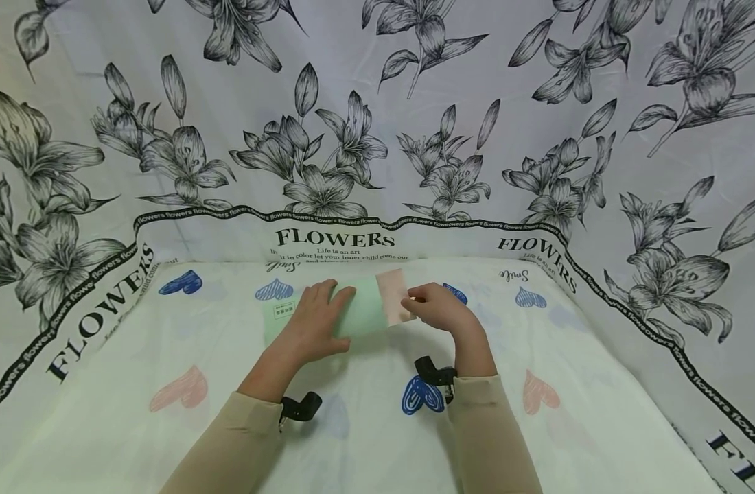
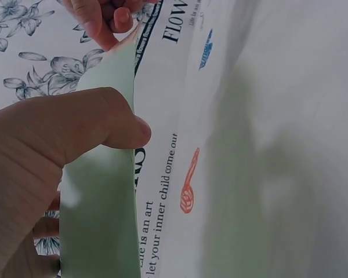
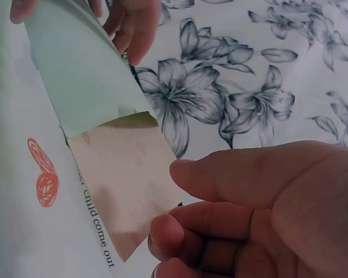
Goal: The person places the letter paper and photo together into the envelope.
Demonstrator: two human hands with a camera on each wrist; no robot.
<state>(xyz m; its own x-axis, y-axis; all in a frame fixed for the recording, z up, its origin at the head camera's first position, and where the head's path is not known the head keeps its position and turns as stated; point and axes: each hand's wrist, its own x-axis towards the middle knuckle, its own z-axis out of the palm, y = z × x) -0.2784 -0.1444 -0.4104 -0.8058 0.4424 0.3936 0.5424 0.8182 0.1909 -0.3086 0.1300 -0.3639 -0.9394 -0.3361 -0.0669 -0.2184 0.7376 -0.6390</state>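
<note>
My left hand [image 1: 308, 325] grips a pale green envelope [image 1: 363, 310], thumb on the near face and fingers behind it, as the left wrist view shows. A small printed label [image 1: 284, 310] marks the envelope's left end. From its open right end sticks a pale pink card [image 3: 124, 179], partly out; the rest is hidden inside. My right hand [image 1: 442, 307] pinches the card's outer edge between thumb and fingertips. In the right wrist view the thumb lies above that edge, with the other fingers curled below.
A white cloth [image 1: 377, 425] with blue and pink hearts covers the surface under my hands. Behind and on both sides rises a white cloth [image 1: 384, 171] printed with black lilies and "FLOWERS" lettering. A black wrist camera [image 1: 301, 407] sits at the left cuff, another camera [image 1: 435, 371] at the right.
</note>
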